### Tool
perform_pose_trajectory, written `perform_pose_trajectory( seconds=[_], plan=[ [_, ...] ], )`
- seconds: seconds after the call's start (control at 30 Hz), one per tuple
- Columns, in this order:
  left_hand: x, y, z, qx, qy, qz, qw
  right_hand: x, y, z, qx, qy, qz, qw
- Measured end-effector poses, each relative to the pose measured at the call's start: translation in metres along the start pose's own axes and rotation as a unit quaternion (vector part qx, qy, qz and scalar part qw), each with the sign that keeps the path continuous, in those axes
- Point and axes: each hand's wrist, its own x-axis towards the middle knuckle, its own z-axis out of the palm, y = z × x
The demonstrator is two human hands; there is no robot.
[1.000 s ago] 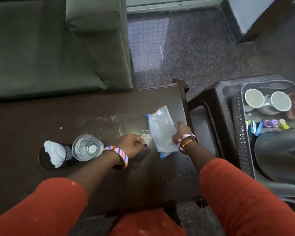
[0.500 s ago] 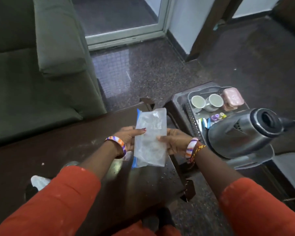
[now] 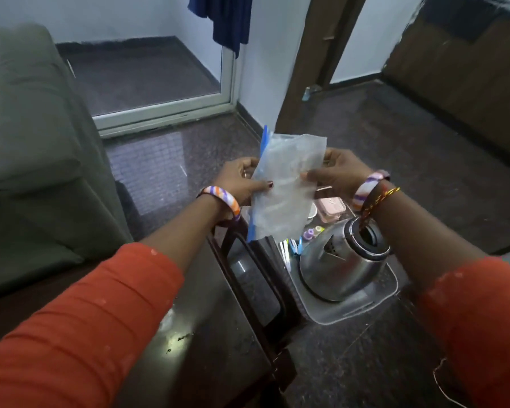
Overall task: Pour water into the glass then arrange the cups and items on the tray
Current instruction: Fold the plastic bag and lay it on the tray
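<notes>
A clear plastic zip bag point(image 3: 286, 187) with a blue seal strip hangs in the air in front of me. My left hand point(image 3: 242, 178) pinches its left edge and my right hand point(image 3: 336, 172) pinches its right edge. Below the bag a grey tray point(image 3: 351, 310) lies on a low stand. A steel kettle point(image 3: 342, 260) with an open top stands on the tray. Behind it are a pink box point(image 3: 331, 209), small coloured items point(image 3: 309, 234) and part of a white cup point(image 3: 312, 213), mostly hidden by the bag. The glass is out of view.
The dark wooden table point(image 3: 212, 334) is under my left arm, its right end beside the tray. A green sofa point(image 3: 33, 148) fills the left. Dark floor point(image 3: 424, 160) spreads to the right, with a door frame point(image 3: 315, 60) and glass door point(image 3: 147, 75) beyond.
Both hands lifted the bag off the table and raised it higher, to above the tray. My view swung up and right, so the glass on the table left the frame.
</notes>
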Motion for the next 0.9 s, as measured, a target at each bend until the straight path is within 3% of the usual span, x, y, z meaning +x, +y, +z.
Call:
perform_pose_trajectory(
  seconds=[0.07,0.2,0.37,0.47,0.53,0.6,0.67,0.73,0.8,0.9],
  plan=[
    [0.016,0.004,0.017,-0.023,0.015,-0.004,1.0,0.017,-0.001,-0.022,-0.008,-0.017,0.001,1.0],
    [0.055,0.001,0.049,-0.126,0.083,-0.051,0.987,0.063,0.019,-0.058,-0.044,-0.122,0.044,0.991],
    [0.095,-0.028,0.072,-0.145,0.117,-0.142,0.972,0.124,0.055,-0.089,-0.049,-0.204,0.068,0.975],
    [0.109,-0.056,0.082,-0.107,0.171,-0.19,0.961,0.154,0.071,-0.096,-0.216,-0.219,0.001,0.951],
    [0.112,-0.07,0.085,-0.048,0.234,-0.136,0.962,0.17,0.076,-0.096,-0.379,-0.234,-0.101,0.89],
    [0.113,-0.077,0.084,0.094,0.21,-0.105,0.968,0.181,0.076,-0.091,-0.463,-0.266,-0.153,0.832],
    [0.114,-0.079,0.082,0.22,0.152,-0.112,0.957,0.189,0.074,-0.084,-0.475,-0.315,-0.163,0.805],
    [0.117,-0.079,0.081,0.249,0.134,-0.102,0.954,0.196,0.071,-0.078,-0.478,-0.349,-0.169,0.789],
    [0.121,-0.08,0.079,0.228,0.168,-0.088,0.955,0.206,0.068,-0.08,-0.472,-0.357,-0.179,0.786],
    [0.126,-0.09,0.07,0.122,0.248,-0.116,0.954,0.219,0.074,-0.095,-0.389,-0.336,-0.128,0.848]
  ],
)
